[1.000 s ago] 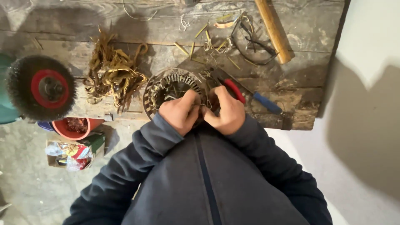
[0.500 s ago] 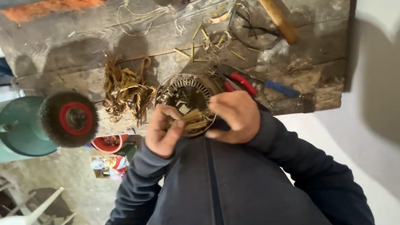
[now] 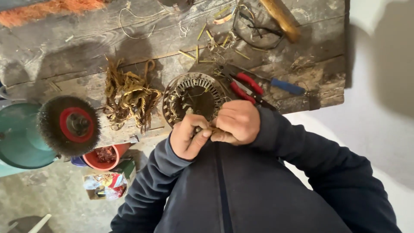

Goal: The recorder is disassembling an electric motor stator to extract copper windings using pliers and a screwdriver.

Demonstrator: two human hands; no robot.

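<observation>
A round metal motor stator [image 3: 193, 96] with slotted inner teeth lies at the near edge of a worn wooden workbench [image 3: 129, 47]. My left hand [image 3: 188, 137] and my right hand [image 3: 236, 122] meet at its near rim, both pinching a bundle of old copper winding wire [image 3: 210, 130] that comes out of the slots. The wire is mostly hidden by my fingers. A heap of pulled-out brownish windings [image 3: 129, 97] lies just left of the stator.
Red-handled pliers [image 3: 244, 85] and a blue-handled tool [image 3: 284, 86] lie right of the stator. A wooden handle [image 3: 282, 19] and loose wire scraps [image 3: 215, 39] sit further back. A wire brush wheel [image 3: 69, 125] on a green grinder [image 3: 19, 138] juts out at left; a red bowl [image 3: 105, 156] stands below.
My hands have drawn back from the stator's middle to its near rim, pulling the wire bundle toward me. The view has shifted, so the bench appears lower and more to the right.
</observation>
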